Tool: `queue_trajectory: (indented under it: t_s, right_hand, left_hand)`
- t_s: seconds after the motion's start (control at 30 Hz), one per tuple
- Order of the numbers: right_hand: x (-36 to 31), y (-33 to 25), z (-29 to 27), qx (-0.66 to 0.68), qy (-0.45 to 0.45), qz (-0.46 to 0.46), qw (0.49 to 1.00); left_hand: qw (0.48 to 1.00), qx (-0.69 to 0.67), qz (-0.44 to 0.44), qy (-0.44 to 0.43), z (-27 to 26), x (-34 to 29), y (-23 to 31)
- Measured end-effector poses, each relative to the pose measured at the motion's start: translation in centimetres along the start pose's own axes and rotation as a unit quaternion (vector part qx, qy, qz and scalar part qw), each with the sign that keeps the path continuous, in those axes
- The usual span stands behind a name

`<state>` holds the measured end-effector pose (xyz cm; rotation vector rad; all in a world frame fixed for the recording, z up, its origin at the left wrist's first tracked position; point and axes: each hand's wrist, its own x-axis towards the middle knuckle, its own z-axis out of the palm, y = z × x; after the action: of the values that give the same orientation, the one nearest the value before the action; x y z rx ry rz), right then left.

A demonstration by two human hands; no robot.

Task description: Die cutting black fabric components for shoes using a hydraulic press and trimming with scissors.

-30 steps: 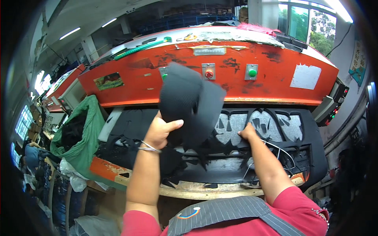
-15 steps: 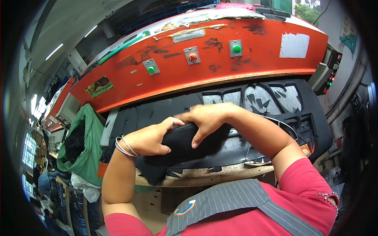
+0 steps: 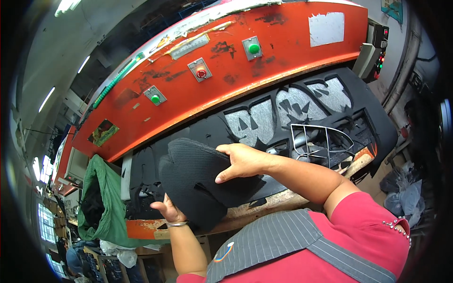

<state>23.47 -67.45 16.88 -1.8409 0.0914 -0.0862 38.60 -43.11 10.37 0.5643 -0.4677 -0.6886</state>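
Note:
A stack of black textured shaped pieces (image 3: 191, 165), which look like cut foam or fabric, is held between my two hands. My right hand (image 3: 243, 162) grips its right side, thumb on the upper face and fingers partly hidden at the far edge. Low at the stack's left side, my left hand (image 3: 171, 211) supports it; the thumb sticks out and the other fingers are hidden behind the pieces. Beyond my right forearm a thin metal cutting die (image 3: 323, 134) lies on the black sheet material (image 3: 309, 123), which has cut-out openings showing a silvery surface.
An orange machine beam (image 3: 212, 82) with green and red push buttons spans the far side. A worn wooden edge (image 3: 278, 195) runs along the near side. At left hangs a green sack (image 3: 104, 203) with black material inside. Clear plastic bags (image 3: 406, 198) lie at right.
The stack has been spread out flatter and tilted toward the left. My left hand has dropped lower along it, my right hand has shifted down its right side, and the view has turned.

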Motion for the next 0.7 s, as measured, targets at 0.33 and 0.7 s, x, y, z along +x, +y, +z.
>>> queue_trajectory:
  t_s: [0.33,0.7]
  right_hand:
    - [-1.5,2.2,0.8,0.131,-0.089,-0.158,0.975]
    - [-3.2,1.7,1.6,0.049,0.018,-0.122,0.991]
  left_hand:
    - [0.989,0.112,-0.026,0.097,-2.7,-1.3,0.1]
    - [0.987,0.140,-0.003,0.076,-2.2,-2.5,0.1]
